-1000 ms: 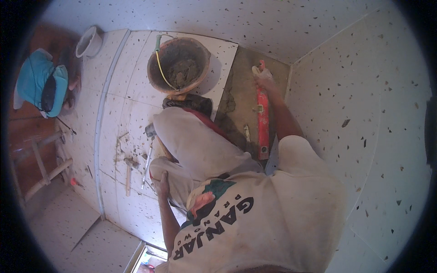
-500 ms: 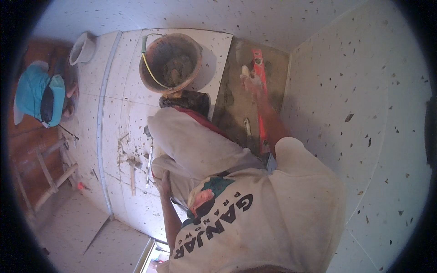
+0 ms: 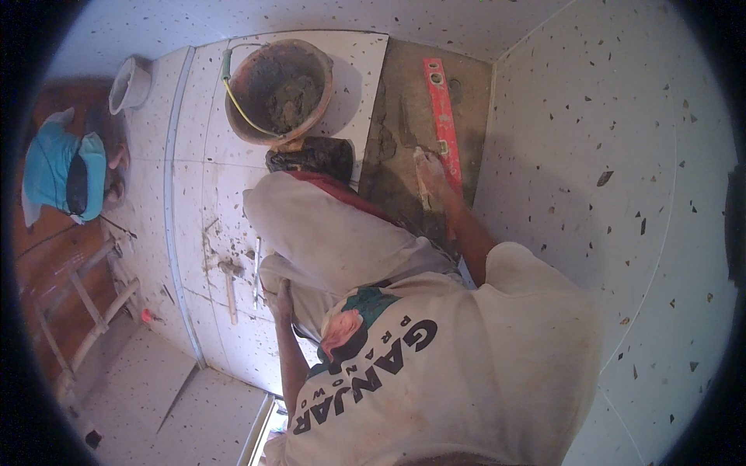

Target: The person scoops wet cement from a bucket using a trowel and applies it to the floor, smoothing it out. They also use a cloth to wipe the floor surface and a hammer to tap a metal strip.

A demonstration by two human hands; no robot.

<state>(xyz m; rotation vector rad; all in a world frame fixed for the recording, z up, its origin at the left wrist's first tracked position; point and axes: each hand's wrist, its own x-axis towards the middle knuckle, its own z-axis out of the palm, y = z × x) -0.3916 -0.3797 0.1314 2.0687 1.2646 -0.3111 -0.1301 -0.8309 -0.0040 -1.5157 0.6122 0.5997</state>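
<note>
My right hand (image 3: 434,175) is low over the wet mortar bed (image 3: 388,113), left of the red spirit level (image 3: 440,109), its fingers curled by a pale narrow tool (image 3: 427,200); what exactly they hold is unclear. The level lies lengthwise on the mortar near the wall. My left hand (image 3: 281,293) rests on my left knee, fingers loosely laid over the trouser cloth. Ahead of my legs, a bucket (image 3: 284,85) with a yellow-and-green handle holds grey mortar. A dark bundle (image 3: 318,159) sits just below it.
Speckled walls (image 3: 590,155) bound the right and top. At left are a white tub (image 3: 128,85), a turquoise item (image 3: 62,171) with a dark panel and a ladder (image 3: 97,311). A hammer (image 3: 231,291) and a thin strip (image 3: 257,272) lie on the tiles beside my knee.
My right hand has left the level's far end and come down toward its middle, on the left side of it. My left hand stays on my knee. The view has shifted slightly.
</note>
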